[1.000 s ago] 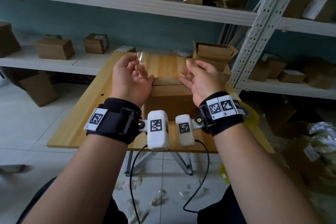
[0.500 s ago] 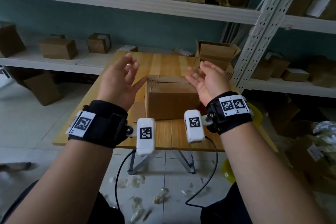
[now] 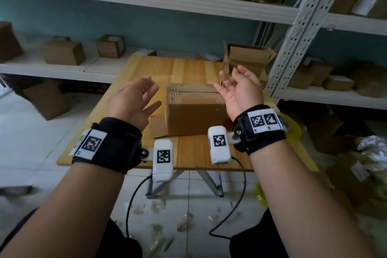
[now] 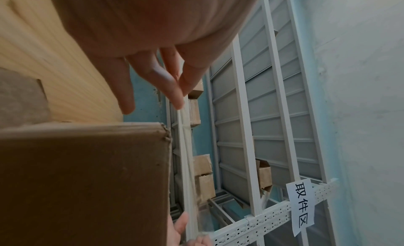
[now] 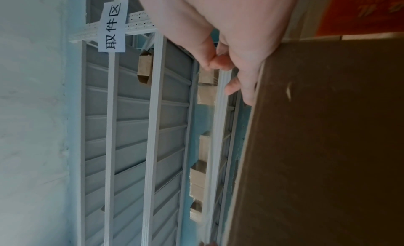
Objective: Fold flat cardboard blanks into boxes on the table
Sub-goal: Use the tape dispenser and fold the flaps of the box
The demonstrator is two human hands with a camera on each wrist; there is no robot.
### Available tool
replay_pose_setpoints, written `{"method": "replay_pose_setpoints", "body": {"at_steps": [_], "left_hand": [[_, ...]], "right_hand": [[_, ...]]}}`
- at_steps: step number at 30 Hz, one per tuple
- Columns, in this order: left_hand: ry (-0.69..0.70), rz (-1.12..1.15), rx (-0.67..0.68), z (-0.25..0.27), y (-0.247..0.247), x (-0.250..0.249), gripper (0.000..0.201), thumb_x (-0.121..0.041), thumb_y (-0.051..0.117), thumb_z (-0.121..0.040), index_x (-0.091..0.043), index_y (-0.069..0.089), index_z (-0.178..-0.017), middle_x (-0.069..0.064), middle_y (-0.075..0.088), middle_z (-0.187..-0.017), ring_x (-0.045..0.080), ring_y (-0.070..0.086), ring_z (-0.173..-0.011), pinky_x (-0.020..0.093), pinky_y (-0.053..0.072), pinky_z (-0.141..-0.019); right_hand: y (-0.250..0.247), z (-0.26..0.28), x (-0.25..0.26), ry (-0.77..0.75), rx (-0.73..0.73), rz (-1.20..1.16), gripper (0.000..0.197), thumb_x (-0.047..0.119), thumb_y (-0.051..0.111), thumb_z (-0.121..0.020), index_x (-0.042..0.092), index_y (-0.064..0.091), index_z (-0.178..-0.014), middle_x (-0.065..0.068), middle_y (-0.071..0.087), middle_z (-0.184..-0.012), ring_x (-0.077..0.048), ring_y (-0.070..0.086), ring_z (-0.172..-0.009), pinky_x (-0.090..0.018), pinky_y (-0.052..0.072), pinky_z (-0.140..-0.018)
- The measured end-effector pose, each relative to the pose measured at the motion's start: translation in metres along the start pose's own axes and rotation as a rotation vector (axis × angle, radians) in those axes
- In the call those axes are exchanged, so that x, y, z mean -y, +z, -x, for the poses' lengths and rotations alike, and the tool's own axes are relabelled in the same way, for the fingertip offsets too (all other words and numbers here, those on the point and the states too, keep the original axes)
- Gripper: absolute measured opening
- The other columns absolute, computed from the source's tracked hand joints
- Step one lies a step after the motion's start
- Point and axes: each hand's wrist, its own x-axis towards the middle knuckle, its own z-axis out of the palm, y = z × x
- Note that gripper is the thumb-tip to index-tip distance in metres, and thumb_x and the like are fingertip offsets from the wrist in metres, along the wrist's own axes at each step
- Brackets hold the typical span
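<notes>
A brown cardboard box (image 3: 194,117) stands in the middle of the wooden table (image 3: 188,69), its top flaps folded down with a seam across. One flap (image 3: 158,125) lies flat on the table at its left side. My left hand (image 3: 150,90) hovers left of the box top and my right hand (image 3: 228,81) right of it, palms facing each other. A strip of clear tape (image 4: 188,146) stretches between them. Thumb and finger of the left hand (image 4: 180,92) pinch one end; the right hand (image 5: 213,61) pinches the other end of the tape (image 5: 214,128).
An open cardboard box (image 3: 247,58) sits at the table's back right corner, beside a white perforated shelf upright (image 3: 299,27). Shelves with several boxes run behind and to the right. Scraps litter the floor under the table's front edge.
Both hands have spread apart from above the box's far side to either side of its top, pulling the tape strip out between them. The box top has come into view.
</notes>
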Motion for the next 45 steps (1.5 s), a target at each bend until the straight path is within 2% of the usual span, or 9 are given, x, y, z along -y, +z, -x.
{"method": "replay_pose_setpoints", "body": {"at_steps": [4, 10, 12, 20, 25, 30, 34, 39, 45], "left_hand": [[-0.052, -0.018, 0.024, -0.002, -0.002, 0.002, 0.024, -0.019, 0.075, -0.097, -0.014, 0.071, -0.121, 0.002, 0.078, -0.112, 0.006, 0.079, -0.081, 0.038, 0.067, -0.078], [-0.103, -0.058, 0.01, -0.001, -0.003, 0.004, 0.022, -0.02, 0.078, -0.095, -0.018, 0.075, -0.117, -0.002, 0.074, -0.112, 0.009, 0.08, -0.082, 0.032, 0.065, -0.061], [-0.115, -0.066, 0.007, -0.002, -0.003, 0.002, 0.021, -0.021, 0.076, -0.096, -0.019, 0.075, -0.117, -0.003, 0.074, -0.112, 0.008, 0.08, -0.082, 0.03, 0.063, -0.059], [-0.145, -0.078, 0.015, -0.006, -0.005, 0.001, 0.019, -0.02, 0.075, -0.097, -0.02, 0.076, -0.116, -0.007, 0.076, -0.104, 0.006, 0.079, -0.083, 0.03, 0.062, -0.066], [-0.128, -0.1, -0.002, -0.005, -0.005, 0.001, 0.016, -0.021, 0.075, -0.097, -0.02, 0.076, -0.113, -0.005, 0.077, -0.106, 0.006, 0.079, -0.084, 0.03, 0.064, -0.075], [-0.1, -0.119, -0.024, -0.002, -0.001, 0.002, 0.018, -0.024, 0.077, -0.096, -0.023, 0.076, -0.114, -0.006, 0.075, -0.114, 0.003, 0.078, -0.087, 0.025, 0.063, -0.071], [-0.1, -0.128, -0.032, -0.004, -0.001, 0.002, 0.018, -0.023, 0.076, -0.097, -0.025, 0.076, -0.115, -0.006, 0.075, -0.114, 0.002, 0.078, -0.087, 0.025, 0.062, -0.069], [-0.124, -0.175, -0.009, -0.01, -0.006, -0.002, 0.034, -0.033, 0.083, -0.091, -0.019, 0.071, -0.119, -0.001, 0.072, -0.116, 0.016, 0.07, -0.106, 0.035, 0.064, -0.086], [-0.154, -0.157, 0.019, -0.013, -0.008, -0.001, 0.035, -0.032, 0.084, -0.09, -0.017, 0.069, -0.118, 0.0, 0.072, -0.117, 0.018, 0.07, -0.107, 0.038, 0.064, -0.089]], "right_hand": [[-0.002, 0.001, 0.001, 0.019, 0.0, -0.041, 0.028, -0.002, 0.055, -0.103, 0.009, 0.058, -0.129, -0.012, 0.064, -0.116, -0.029, 0.072, -0.109, -0.062, 0.054, -0.102], [-0.003, 0.001, 0.001, 0.02, -0.009, -0.054, 0.026, -0.002, 0.057, -0.102, 0.009, 0.059, -0.126, -0.012, 0.064, -0.12, -0.03, 0.073, -0.111, -0.063, 0.054, -0.102], [-0.002, 0.003, 0.0, 0.013, -0.005, -0.045, 0.024, -0.002, 0.056, -0.102, 0.008, 0.059, -0.125, -0.013, 0.064, -0.123, -0.029, 0.072, -0.112, -0.063, 0.053, -0.103], [-0.002, 0.002, -0.001, 0.009, 0.007, -0.037, 0.025, -0.003, 0.057, -0.102, 0.008, 0.057, -0.124, -0.014, 0.065, -0.123, -0.031, 0.071, -0.118, -0.064, 0.052, -0.104], [-0.001, 0.001, -0.002, 0.011, 0.003, -0.035, 0.025, -0.004, 0.056, -0.102, 0.008, 0.058, -0.124, -0.012, 0.067, -0.112, -0.031, 0.071, -0.117, -0.064, 0.051, -0.105], [0.001, 0.002, -0.003, -0.002, -0.016, -0.02, 0.03, -0.004, 0.056, -0.103, 0.004, 0.056, -0.132, -0.013, 0.067, -0.12, -0.03, 0.071, -0.117, -0.063, 0.052, -0.105], [0.001, 0.004, -0.004, -0.008, -0.015, -0.013, 0.029, -0.004, 0.056, -0.103, 0.004, 0.056, -0.131, -0.012, 0.067, -0.119, -0.031, 0.071, -0.118, -0.063, 0.051, -0.106], [-0.001, 0.003, -0.002, -0.011, -0.039, -0.012, 0.032, -0.003, 0.057, -0.102, 0.004, 0.057, -0.134, -0.016, 0.065, -0.131, -0.03, 0.071, -0.117, -0.063, 0.053, -0.103], [-0.001, 0.003, -0.002, -0.007, -0.03, -0.017, 0.029, 0.0, 0.057, -0.103, 0.005, 0.058, -0.131, -0.013, 0.066, -0.123, -0.029, 0.072, -0.115, -0.062, 0.053, -0.103]]}}
